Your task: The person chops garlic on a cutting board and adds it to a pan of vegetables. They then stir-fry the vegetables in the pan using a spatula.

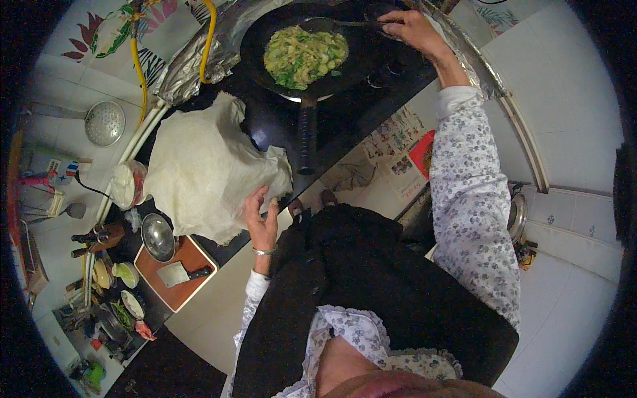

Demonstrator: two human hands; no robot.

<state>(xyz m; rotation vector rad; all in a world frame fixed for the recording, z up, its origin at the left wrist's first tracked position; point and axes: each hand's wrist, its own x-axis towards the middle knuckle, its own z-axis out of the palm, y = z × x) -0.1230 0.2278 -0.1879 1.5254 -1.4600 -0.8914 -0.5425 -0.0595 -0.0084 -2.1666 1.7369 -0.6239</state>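
Observation:
Stir-fried greens with pale pieces sit in a black wok, whose long handle points toward me. My right hand is at the wok's far right side, its fingers closed around the handle end of a dark metal spatula. The spatula's head rests at the food's upper edge. A large off-white cloth lies draped and bunched on the counter, left of the wok handle. At the cloth's near edge is my left hand, thumb and fingers apart. Nothing shows in its grasp; whether it touches the cloth is unclear.
A cleaver lies on a brown cutting board, with a metal bowl at its edge. Several bowls stand farther left. A skimmer hangs on the wall. Yellow hose and foil line the back.

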